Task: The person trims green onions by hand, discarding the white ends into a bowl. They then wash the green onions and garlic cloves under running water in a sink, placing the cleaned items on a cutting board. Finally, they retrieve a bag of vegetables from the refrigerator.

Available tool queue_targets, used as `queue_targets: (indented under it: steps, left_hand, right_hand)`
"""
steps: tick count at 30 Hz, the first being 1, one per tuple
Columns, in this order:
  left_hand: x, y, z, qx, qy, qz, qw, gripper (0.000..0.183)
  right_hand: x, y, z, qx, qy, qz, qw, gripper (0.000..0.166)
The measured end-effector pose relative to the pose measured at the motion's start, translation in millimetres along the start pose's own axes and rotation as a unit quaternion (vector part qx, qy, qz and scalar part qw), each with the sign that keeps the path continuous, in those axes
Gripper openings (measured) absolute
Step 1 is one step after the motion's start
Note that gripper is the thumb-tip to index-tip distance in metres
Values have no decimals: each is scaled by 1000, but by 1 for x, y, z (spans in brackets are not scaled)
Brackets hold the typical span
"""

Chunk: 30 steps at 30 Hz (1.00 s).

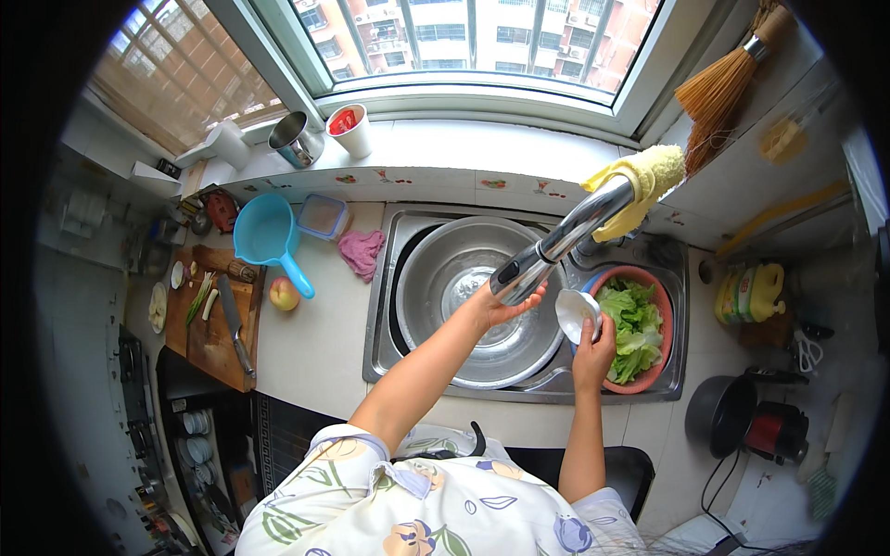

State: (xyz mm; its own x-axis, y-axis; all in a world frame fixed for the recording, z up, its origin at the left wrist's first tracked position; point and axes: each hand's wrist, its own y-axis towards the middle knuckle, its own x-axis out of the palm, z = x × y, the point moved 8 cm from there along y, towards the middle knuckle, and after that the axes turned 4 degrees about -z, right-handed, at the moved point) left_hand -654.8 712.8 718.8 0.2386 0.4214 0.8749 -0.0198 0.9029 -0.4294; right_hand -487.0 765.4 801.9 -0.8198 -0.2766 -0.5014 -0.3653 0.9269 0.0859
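Over a big metal basin [431, 313] in the sink, my left hand [504, 311] is under the head of a chrome faucet [549, 257], partly hidden by it, with some fingers visible beyond its end. My right hand [595, 347] holds a small white bowl [576, 313] tilted, thumb on its rim, between the basin and a red colander [666, 306]. Green lettuce leaves [629, 326] fill the colander. A yellow cloth [636, 184] is draped on the faucet's upper part. Whether water runs I cannot tell.
Left of the sink are a pink cloth [361, 254], a peach [284, 294], a blue ladle [264, 233] and a cutting board [188, 333] with a kitchen knife [233, 320]. On the right stand a yellow oil jug [751, 293] and a black pot [716, 417].
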Motion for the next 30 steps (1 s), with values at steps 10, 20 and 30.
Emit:
queue_targets:
  steps: [10, 20, 30]
  left_hand:
    - [-42, -58, 25, 46, -28, 9, 998, 18]
    - [-81, -67, 26, 55, -94, 65, 992, 18]
    - [-45, 3, -5, 43, -38, 71, 996, 16]
  right_hand:
    - [84, 18, 37, 194, 332, -167, 908, 24]
    - [113, 12, -23, 83, 214, -270, 935, 14]
    - [20, 13, -75, -182, -158, -41, 970, 33]
